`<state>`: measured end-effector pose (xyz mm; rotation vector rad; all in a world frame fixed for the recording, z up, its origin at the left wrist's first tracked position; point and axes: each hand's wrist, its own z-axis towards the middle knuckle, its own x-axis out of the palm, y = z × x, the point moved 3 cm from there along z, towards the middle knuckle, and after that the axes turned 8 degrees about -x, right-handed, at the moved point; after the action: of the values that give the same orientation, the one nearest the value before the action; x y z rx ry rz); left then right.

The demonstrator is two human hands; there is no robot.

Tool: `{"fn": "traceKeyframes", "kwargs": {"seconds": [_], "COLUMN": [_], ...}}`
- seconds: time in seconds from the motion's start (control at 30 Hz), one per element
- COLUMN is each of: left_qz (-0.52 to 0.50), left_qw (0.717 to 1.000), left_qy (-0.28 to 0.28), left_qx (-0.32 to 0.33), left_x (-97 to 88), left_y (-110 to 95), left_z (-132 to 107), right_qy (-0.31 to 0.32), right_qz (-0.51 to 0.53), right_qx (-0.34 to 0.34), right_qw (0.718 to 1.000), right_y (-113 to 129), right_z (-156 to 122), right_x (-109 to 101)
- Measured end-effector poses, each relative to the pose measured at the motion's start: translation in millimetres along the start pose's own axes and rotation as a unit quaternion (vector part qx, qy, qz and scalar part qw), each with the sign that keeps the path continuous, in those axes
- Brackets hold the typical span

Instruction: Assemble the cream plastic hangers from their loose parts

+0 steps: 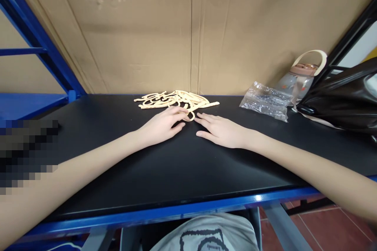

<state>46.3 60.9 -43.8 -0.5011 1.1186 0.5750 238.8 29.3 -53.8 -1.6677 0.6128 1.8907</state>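
Observation:
A pile of thin pale wooden cut-out pieces [173,99] lies on the black tabletop [176,164] near the cardboard back wall. My left hand [163,125] rests palm down with its fingertips on a small ring-shaped piece [191,116] at the near edge of the pile. My right hand [219,130] lies flat just to the right, fingers stretched toward the same piece, holding nothing.
A crumpled clear plastic bag [265,101] lies at the right rear. Behind it stand a water bottle with a cream handle [303,76] and a black bag [344,102]. Blue shelf frame [35,43] rises at left; the blue table edge [176,211] runs along the front.

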Motion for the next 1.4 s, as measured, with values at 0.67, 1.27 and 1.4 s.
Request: {"fn": "traceKeyframes", "kwargs": {"seconds": [0.67, 1.27, 1.4], "left_qz": [-0.005, -0.025, -0.02], "left_qw": [1.0, 0.998, 0.996], "left_qy": [-0.001, -0.018, -0.005], "left_qx": [-0.019, -0.054, -0.084], "left_x": [2.5, -1.3, 1.0], "left_y": [13.3, 11.2, 14.5], "left_z": [2.7, 1.6, 1.5], "right_qy": [-0.079, -0.079, -0.088], "right_qz": [0.046, 0.066, 0.08], "right_qx": [-0.043, -0.03, -0.023], "right_qw": [0.995, 0.994, 0.993], "right_y": [-2.7, -0.4, -1.5], "right_z": [5.5, 7.1, 6.4], "right_x": [-1.3, -9.6, -10.5]}}
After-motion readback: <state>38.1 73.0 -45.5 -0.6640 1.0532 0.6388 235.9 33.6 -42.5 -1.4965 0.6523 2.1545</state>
